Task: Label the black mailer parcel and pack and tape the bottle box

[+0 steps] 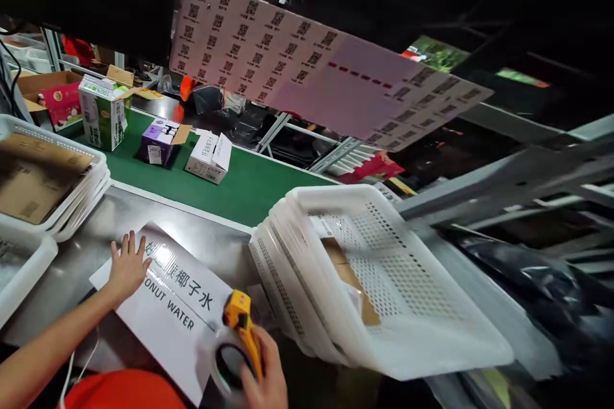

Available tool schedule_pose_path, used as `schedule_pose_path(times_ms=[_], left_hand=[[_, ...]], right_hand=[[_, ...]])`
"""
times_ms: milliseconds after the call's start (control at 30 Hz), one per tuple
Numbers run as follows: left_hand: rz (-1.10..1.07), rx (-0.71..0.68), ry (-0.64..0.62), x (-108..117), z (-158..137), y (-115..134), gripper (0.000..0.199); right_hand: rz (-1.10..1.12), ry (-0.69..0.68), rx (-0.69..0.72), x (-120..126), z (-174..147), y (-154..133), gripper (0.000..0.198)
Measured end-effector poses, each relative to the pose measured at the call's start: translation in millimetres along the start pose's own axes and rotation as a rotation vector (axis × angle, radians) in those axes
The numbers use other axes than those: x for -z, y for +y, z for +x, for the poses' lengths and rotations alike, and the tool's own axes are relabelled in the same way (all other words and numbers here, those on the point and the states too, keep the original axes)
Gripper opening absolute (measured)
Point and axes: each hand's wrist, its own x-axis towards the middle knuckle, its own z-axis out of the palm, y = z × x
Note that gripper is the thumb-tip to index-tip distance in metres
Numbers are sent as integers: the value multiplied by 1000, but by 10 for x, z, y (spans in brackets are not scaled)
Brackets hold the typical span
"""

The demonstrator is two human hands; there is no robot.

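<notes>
My left hand point(125, 266) lies flat, fingers spread, on a white coconut-water carton point(165, 310) lying on the steel worktop point(192, 230). My right hand point(266, 374) grips a yellow tape dispenser point(242, 326) with a roll of clear tape point(225, 364), pressed at the carton's near right edge. The carton carries black lettering and Chinese characters.
A stack of white perforated baskets point(384, 287) with cardboard inside tilts at the right. More white baskets point(52, 204) holding flat cardboard stand at the left. Behind runs a green conveyor belt point(249, 182) carrying a green-white box point(103, 112), a purple box point(158, 140) and a white box point(210, 158). A QR-code sheet point(297, 64) hangs overhead.
</notes>
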Motion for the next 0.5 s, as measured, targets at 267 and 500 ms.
schedule_pose_path(times_ms=[267, 500], left_hand=[[-1079, 96, -39, 71, -236, -19, 56], [-1828, 546, -608, 217, -554, 665, 90]], right_hand=[[-109, -211, 538, -813, 730, -490, 52], [-108, -238, 557, -752, 615, -169, 57]])
